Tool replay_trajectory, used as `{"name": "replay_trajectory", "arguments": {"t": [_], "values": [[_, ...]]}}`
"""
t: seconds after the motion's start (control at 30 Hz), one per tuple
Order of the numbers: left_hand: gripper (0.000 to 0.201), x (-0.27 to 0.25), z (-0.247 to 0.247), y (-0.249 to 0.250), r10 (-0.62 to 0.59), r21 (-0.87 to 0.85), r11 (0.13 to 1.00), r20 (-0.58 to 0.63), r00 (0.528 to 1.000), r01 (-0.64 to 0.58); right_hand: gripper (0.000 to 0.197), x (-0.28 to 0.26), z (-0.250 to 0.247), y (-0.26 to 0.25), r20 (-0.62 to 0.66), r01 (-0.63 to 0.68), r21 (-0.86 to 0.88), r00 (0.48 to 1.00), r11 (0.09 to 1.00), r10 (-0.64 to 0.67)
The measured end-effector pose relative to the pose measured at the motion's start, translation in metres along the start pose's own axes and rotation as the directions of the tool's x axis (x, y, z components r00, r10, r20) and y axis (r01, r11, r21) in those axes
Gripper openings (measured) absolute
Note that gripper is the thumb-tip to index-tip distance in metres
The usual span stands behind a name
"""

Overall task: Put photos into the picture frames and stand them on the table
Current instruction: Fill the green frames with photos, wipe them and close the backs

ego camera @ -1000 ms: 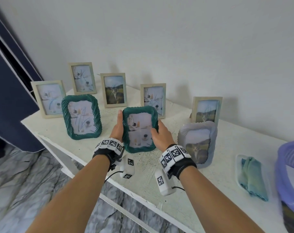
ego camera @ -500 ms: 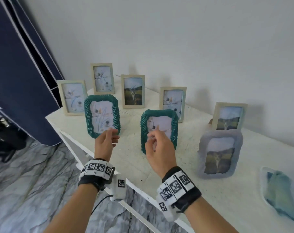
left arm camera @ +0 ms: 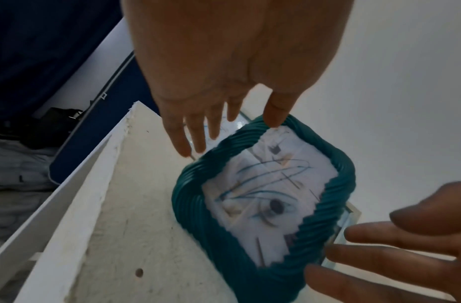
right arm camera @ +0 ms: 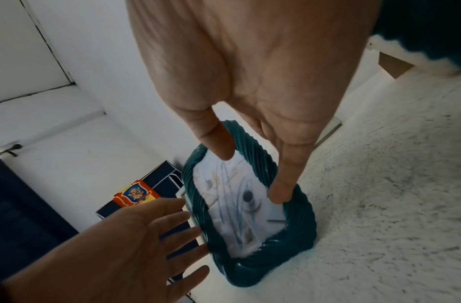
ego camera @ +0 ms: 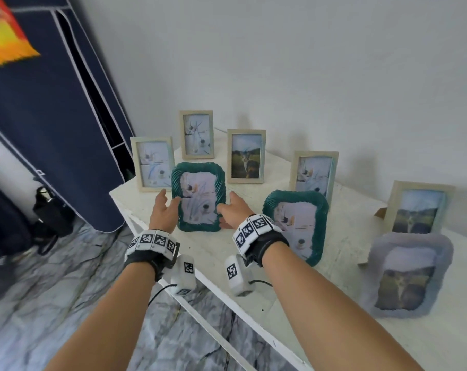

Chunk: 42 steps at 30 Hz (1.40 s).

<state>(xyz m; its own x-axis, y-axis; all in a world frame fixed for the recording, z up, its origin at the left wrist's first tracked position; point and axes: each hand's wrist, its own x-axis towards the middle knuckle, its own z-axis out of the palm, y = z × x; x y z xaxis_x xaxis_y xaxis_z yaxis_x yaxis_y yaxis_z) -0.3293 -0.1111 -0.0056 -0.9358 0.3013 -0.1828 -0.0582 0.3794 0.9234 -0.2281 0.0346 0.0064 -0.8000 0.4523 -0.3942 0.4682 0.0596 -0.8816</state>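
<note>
Reaching from the lower part of the head view, both hands flank a green ribbed picture frame (ego camera: 198, 197) that stands upright near the left corner of the white surface (ego camera: 221, 266), left of centre in the frame. The left hand (ego camera: 165, 210) hovers at its left edge, fingers spread and straight, holding nothing; from the left wrist view its thumb seems just at the rim, though contact is unclear. The right hand (ego camera: 233, 210) is likewise open, its grip not yet closed, thumb and forefinger reaching over the frame's right edge. A photo already sits inside. The frame looks rigid and fairly light, its glazed front likely fragile and slick; the ribbed side rims look like the safest hold. A second green frame (ego camera: 298, 226) stands just right of it.
</note>
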Motion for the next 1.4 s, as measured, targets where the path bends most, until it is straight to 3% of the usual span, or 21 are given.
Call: {"name": "replay_trajectory", "arguments": {"t": [0.13,0.2,0.3,0.37,0.53,0.7,0.8,0.9,1.1,1.17,1.27,1.4], "values": [[0.055,0.007,-0.006,0.005,-0.015,-0.025,1.000,0.126,0.992,0.018,0.038,0.007,0.005,-0.008,-0.011,0.032,-0.026,0.999,0.999,-0.033],[0.057,0.003,-0.012,0.005,0.015,-0.024,1.000,0.103,0.995,-0.013,0.023,0.002,0.005,-0.010,-0.046,0.063,-0.037,0.997,0.997,-0.065],[0.053,-0.018,-0.025,0.002,0.076,0.024,0.997,0.029,0.997,-0.076,0.034,-0.013,0.005,-0.010,-0.086,0.111,-0.061,0.990,0.992,-0.116],[0.046,-0.038,-0.031,-0.001,0.137,0.067,0.989,-0.022,0.990,-0.135,0.028,-0.030,0.002,-0.010,-0.110,0.178,-0.133,0.975,0.975,-0.193],[0.041,-0.099,-0.046,0.000,0.236,0.102,0.968,-0.078,0.969,-0.227,0.024,-0.090,-0.015,-0.003,-0.208,0.349,-0.203,0.898,0.915,-0.388],[0.037,-0.171,-0.033,0.015,0.335,0.079,0.940,-0.010,0.942,-0.333,0.006,-0.167,-0.046,0.027,-0.318,0.489,-0.149,0.799,0.859,-0.510],[0.036,-0.217,-0.010,0.027,0.366,0.044,0.928,0.087,0.927,-0.370,0.001,-0.213,-0.071,0.056,-0.337,0.491,0.070,0.831,0.868,-0.443],[0.038,-0.258,0.024,0.028,0.385,-0.012,0.919,0.236,0.892,-0.394,0.015,-0.254,-0.098,0.099,-0.389,0.416,0.338,0.879,0.844,-0.278],[0.048,-0.315,0.093,0.021,0.378,0.027,0.894,0.490,0.785,-0.447,0.012,-0.330,-0.130,0.171,-0.578,0.415,0.572,0.816,0.707,-0.012],[0.059,-0.332,0.111,0.021,0.349,0.077,0.875,0.581,0.735,-0.477,0.013,-0.351,-0.136,0.189,-0.611,0.433,0.609,0.790,0.665,0.045],[0.100,-0.356,0.135,0.020,0.271,0.167,0.840,0.695,0.666,-0.516,0.018,-0.375,-0.139,0.207,-0.618,0.440,0.690,0.772,0.574,0.151],[0.113,-0.384,0.167,0.015,0.258,0.074,0.857,0.796,0.547,-0.510,0.036,-0.400,-0.138,0.216,-0.517,0.416,0.803,0.842,0.426,0.153]]}}
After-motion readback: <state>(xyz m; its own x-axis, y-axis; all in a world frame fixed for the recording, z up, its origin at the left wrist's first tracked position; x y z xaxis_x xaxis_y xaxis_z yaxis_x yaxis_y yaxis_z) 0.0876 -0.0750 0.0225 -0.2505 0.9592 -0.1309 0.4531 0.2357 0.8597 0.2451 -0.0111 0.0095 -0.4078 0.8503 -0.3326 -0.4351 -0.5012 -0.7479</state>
